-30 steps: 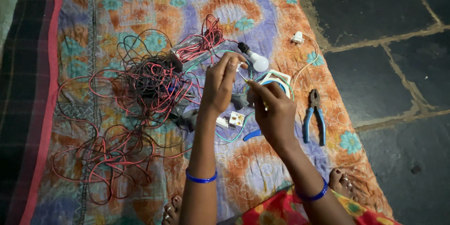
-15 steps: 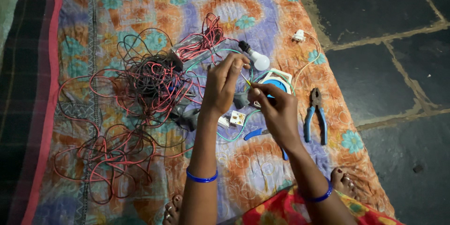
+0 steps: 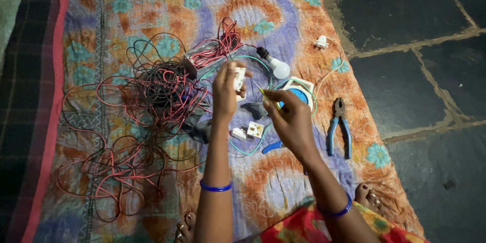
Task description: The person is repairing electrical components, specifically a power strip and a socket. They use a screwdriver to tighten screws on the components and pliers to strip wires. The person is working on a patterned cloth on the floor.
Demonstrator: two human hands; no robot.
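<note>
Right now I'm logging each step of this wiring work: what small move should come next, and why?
Probably bring the screwdriver tip the last bit across to the white switch. The left hand holds the switch up off the cloth, and the right hand points the thin tool at it, with a small gap between them.

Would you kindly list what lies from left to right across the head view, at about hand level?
Tangle of red and black wires → left hand holding a small white switch part → right hand → blue-handled pliers.
</note>
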